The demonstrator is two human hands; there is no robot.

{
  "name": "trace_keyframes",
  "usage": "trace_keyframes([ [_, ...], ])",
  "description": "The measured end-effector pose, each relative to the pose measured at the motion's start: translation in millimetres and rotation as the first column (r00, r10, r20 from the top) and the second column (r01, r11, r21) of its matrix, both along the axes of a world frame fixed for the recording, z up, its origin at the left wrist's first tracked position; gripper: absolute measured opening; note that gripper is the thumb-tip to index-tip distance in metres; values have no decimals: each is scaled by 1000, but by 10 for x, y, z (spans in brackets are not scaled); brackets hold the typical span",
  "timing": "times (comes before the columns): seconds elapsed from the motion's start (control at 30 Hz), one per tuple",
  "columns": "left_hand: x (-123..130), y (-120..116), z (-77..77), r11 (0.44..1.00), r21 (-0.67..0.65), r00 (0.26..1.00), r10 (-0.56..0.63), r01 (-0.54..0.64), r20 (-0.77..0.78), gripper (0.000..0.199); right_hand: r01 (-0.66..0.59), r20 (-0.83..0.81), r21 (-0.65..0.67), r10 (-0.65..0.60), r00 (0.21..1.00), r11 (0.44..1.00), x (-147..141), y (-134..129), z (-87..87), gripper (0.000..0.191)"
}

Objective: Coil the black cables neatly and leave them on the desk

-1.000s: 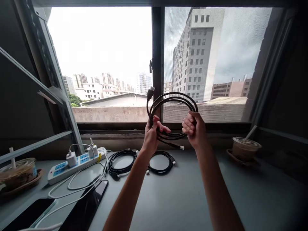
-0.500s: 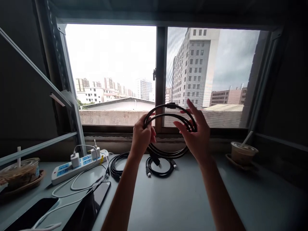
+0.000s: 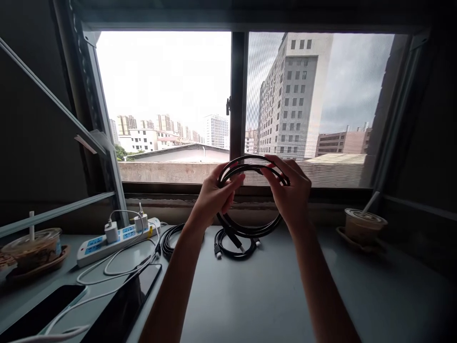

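Note:
Between my hands a coiled black cable (image 3: 255, 232) hangs in the air above the table, in several loops. My left hand (image 3: 213, 196) is closed around the coil's left side, thumb pointing right across it. At the upper right of the coil, my right hand (image 3: 291, 188) pinches the loops between thumb and fingers. One dark connector (image 3: 233, 237) of the held cable dangles at the lower left of the loops. Behind and below it, a smaller coiled black cable (image 3: 237, 257) with light-tipped plugs lies on the table. Another black coil (image 3: 171, 238) lies partly hidden behind my left forearm.
A white power strip (image 3: 121, 240) with two chargers and white cables stands on the left. Nearer lie a phone (image 3: 43, 309) and a dark tablet (image 3: 123, 305). Lidded drink cups stand at left (image 3: 34, 245) and right (image 3: 364, 225). A window is behind the table (image 3: 260, 300).
My right hand's fingers, spread before, have closed on the top right of the coil. My left thumb now lies across the loops, which are drawn closer together.

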State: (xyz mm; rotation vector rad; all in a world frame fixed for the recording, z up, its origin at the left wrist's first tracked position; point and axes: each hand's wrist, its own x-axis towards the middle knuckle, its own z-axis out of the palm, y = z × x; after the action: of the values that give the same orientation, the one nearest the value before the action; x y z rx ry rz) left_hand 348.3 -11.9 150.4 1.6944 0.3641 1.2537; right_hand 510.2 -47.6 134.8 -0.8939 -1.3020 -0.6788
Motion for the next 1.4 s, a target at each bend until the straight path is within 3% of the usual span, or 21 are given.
trace_keyframes([
  [0.13,73,133,-47,997,-78,998,32,-28,46,40,100,-11,-93,-102,995,991,33,205,-117,30],
  [0.27,130,295,-112,974,-176,989,150,-145,16,47,94,-27,-155,-100,995,983,60,371,-220,27],
  [0.37,143,367,-147,966,-175,982,186,-190,-42,47,104,-29,-164,-110,993,981,73,413,-242,20],
  [0.5,138,395,-184,980,-124,987,150,-155,-54,44,142,-7,-155,-144,990,978,64,380,-213,17],
  [0.67,105,341,-209,945,94,948,316,-314,-15,55,77,14,-148,-76,997,986,25,286,-150,18],
  [0.8,41,209,-142,954,154,962,269,-259,-52,32,17,23,-210,-12,1000,978,-12,226,-131,28],
  [0.93,-52,100,-38,960,140,970,240,-241,28,20,53,30,-268,-46,998,962,-78,162,-129,26],
  [1.0,-108,76,7,950,166,963,256,-266,79,18,46,22,-316,-41,999,948,-126,90,-113,34],
  [1.1,-184,54,56,946,166,955,256,-279,149,16,-48,-50,-425,30,998,904,-204,-70,-58,41],
  [1.17,-217,36,74,960,145,961,212,-239,180,17,-184,-144,-488,130,981,853,-249,-188,-9,41],
  [1.3,-239,-6,76,981,167,978,62,-96,198,19,-500,-328,-544,377,866,674,-306,-385,81,44],
  [1.4,-243,-18,68,977,209,987,-3,-31,161,23,-648,-408,-505,503,762,571,-310,-470,118,53],
])
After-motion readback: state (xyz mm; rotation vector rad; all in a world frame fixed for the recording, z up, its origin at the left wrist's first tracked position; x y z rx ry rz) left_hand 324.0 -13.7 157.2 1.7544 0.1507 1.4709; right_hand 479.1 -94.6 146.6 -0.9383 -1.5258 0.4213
